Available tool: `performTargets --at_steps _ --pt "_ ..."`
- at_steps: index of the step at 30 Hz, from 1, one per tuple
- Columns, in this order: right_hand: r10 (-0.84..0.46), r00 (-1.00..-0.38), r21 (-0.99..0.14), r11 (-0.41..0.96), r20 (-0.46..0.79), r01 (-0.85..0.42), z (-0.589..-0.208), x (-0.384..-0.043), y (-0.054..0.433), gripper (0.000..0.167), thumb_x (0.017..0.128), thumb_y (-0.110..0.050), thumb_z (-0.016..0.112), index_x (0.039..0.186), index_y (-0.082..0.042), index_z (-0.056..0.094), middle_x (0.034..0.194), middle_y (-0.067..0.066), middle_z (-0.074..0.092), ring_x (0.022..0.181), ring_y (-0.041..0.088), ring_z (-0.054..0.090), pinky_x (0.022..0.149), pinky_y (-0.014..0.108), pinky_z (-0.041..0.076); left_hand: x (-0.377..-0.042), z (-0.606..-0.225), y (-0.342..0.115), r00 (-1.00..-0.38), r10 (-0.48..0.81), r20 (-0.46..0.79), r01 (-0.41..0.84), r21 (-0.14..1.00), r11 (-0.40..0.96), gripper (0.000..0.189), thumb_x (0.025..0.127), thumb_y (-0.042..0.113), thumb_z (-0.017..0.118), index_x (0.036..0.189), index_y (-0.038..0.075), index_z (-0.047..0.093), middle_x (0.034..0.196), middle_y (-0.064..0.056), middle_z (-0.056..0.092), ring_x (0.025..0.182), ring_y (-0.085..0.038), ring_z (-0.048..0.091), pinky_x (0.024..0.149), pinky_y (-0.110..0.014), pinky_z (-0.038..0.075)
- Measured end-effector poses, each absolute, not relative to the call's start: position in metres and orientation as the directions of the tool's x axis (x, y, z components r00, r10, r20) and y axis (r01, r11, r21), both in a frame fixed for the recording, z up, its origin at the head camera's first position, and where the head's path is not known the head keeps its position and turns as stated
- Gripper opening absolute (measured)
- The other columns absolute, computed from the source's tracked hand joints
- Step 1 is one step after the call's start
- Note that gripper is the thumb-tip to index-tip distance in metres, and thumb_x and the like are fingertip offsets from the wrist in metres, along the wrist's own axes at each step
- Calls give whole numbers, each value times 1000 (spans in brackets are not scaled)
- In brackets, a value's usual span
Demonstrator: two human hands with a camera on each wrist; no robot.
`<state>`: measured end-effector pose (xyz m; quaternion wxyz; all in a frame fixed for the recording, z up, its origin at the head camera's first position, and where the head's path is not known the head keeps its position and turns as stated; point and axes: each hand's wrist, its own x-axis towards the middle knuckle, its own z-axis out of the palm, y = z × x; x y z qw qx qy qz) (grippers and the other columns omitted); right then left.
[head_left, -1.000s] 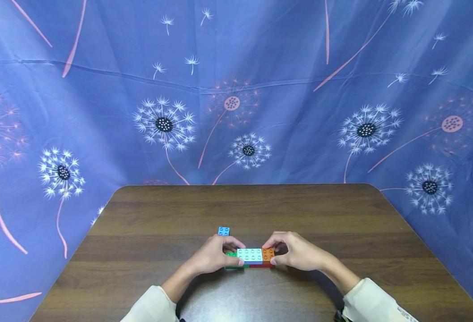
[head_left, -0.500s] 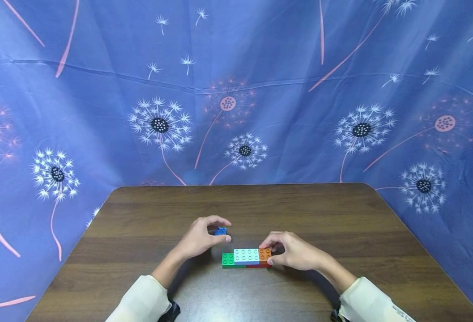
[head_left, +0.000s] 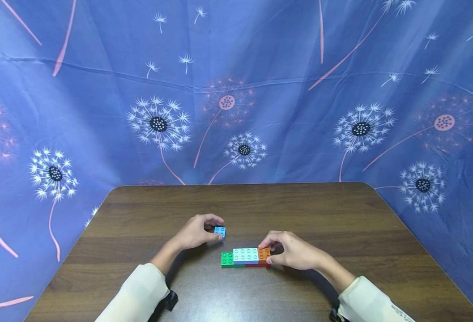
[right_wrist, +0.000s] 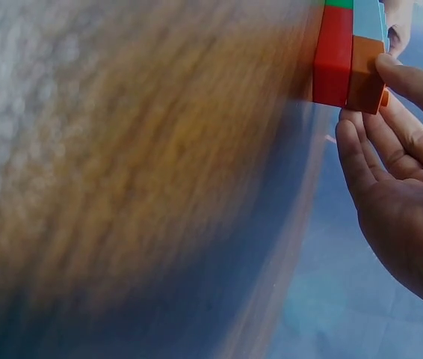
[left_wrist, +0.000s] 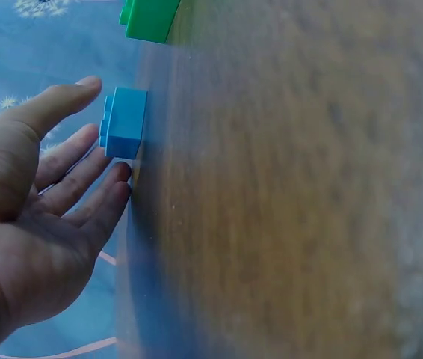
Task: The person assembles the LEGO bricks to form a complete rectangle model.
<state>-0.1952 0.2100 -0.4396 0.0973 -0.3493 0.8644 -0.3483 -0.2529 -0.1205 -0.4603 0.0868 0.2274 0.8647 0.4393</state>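
Note:
A small light blue toy brick [head_left: 219,230] stands studs up on the table. My left hand [head_left: 193,232] is around it, thumb on the near side and fingers on the far side. In the left wrist view a gap shows between the thumb [left_wrist: 84,88] and the blue brick [left_wrist: 127,123]. A row of joined bricks lies nearer to me: a green brick [head_left: 227,259] and a red brick [right_wrist: 332,63] below, a pale blue brick [head_left: 246,255] and an orange brick [head_left: 264,254] on top. My right hand [head_left: 298,251] pinches the orange brick at the row's right end.
The brown wooden table [head_left: 321,210] extends around the bricks to its rounded far corners. Behind it hangs a blue cloth [head_left: 284,112] printed with dandelions. Both forearms wear pale sleeves [head_left: 137,290], with a dark strap [head_left: 172,300] at the left wrist.
My left hand has let go of the green end of the row and moved left and back to the blue brick. The right hand keeps its pinch on the orange brick.

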Motion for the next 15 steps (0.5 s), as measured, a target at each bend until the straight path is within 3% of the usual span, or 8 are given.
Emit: performTargets --at_steps 15 --pt "-665 -741 -684 499 91 -532 -442 -194 209 27 88 -9 79 113 -13 71 107 -5 71 99 5 66 87 31 59 -250 -462 -114 -876 479 44 351 740 573 33 87 10 81 119 7 74 111 -7 77 106 -25 72 92 -44 60"
